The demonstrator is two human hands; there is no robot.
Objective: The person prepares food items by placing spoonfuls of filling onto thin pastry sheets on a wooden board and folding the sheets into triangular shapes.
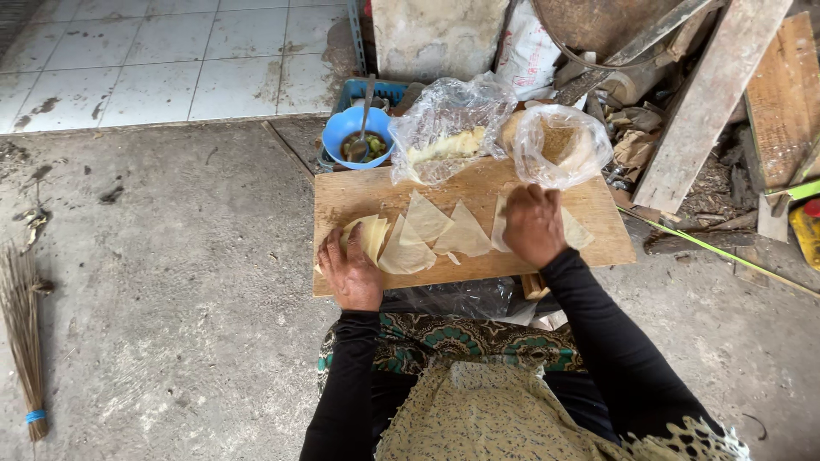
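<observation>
Wooden board [359, 198], rough plank, pale brown, rectangular, sits mid-frame on a grey concrete floor [196, 282]. On it: thin pale-yellow dough sheets [444, 232], cut into triangles, soft and slightly wrinkled, overlapping in a loose row across the board's middle.

Left hand [352, 275] at lower left edge of the board, palm down, fingers together and pressed flat on a small stack of sheets [369, 232]. Right hand [534, 226] right of centre, palm down on another sheet; fingers curled inward over it, can't tell if they pinch it. Both arms in black sleeves.

Top edge of board: two crumpled clear plastic bags. Left bag [448, 128] holds pale yellowish pieces; right bag [559, 143] holds a brownish round lump, overhangs the board just above the right hand.

Upper centre, just left of the bags: blue plastic bowl [346, 128] with dark greenish filling and a metal spoon [366, 115] standing in it, resting on a blue crate.

Upper right: pile of weathered wood planks [709, 102] and scrap, close against the board's right corner. Upper left: dirty white floor tiles [154, 51]. Far left: straw broom [24, 341] lying on the concrete.
</observation>
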